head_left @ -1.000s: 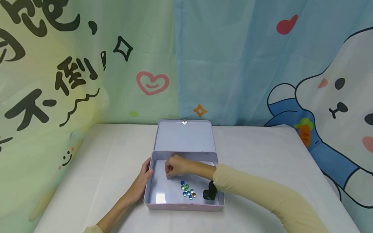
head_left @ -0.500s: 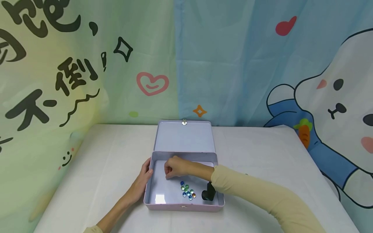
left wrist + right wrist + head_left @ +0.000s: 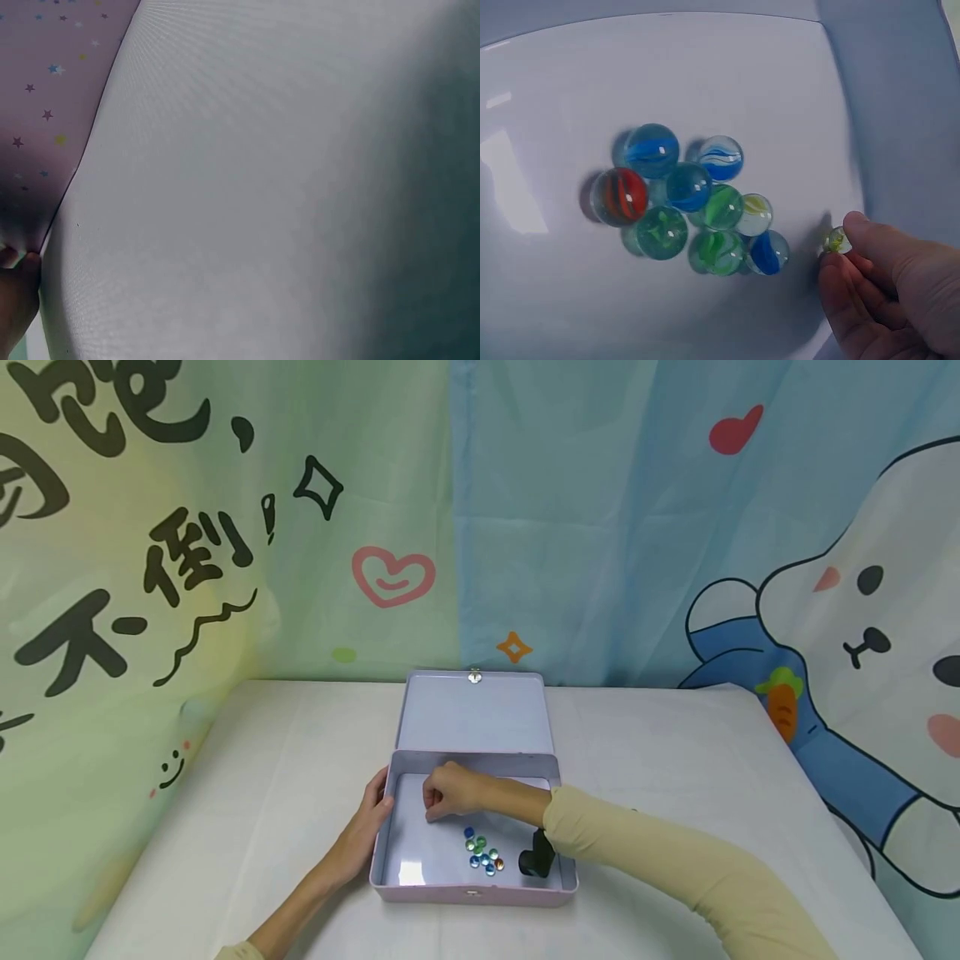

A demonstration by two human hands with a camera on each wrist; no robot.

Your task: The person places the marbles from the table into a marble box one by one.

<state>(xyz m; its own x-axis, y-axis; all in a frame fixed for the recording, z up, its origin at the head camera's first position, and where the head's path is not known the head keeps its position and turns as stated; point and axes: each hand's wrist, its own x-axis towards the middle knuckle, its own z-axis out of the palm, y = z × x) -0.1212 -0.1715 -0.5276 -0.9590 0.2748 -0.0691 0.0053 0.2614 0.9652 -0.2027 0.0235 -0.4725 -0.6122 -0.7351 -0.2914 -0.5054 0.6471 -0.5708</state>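
Observation:
A lilac tin box stands with its lid raised at the back. My left hand holds the box's left side, the thumb at the rim. In the left wrist view, part of that hand shows at the star-printed outer wall. My right hand is inside the box, left of the loose marbles. Its thumb and fingers pinch a clear marble with a yellow-green swirl, seen in the right wrist view. Several glass marbles lie clustered nearby, among them a red-striped one and a green one.
A black wrist camera on my right forearm hangs over the box's right side. The right sleeve crosses above the right wall. White cloth covers the table, and a printed curtain hangs behind.
My right forearm has shifted very slightly left since a second ago, and the head view has moved a little. Left hand, box and loose marbles stay where they were.

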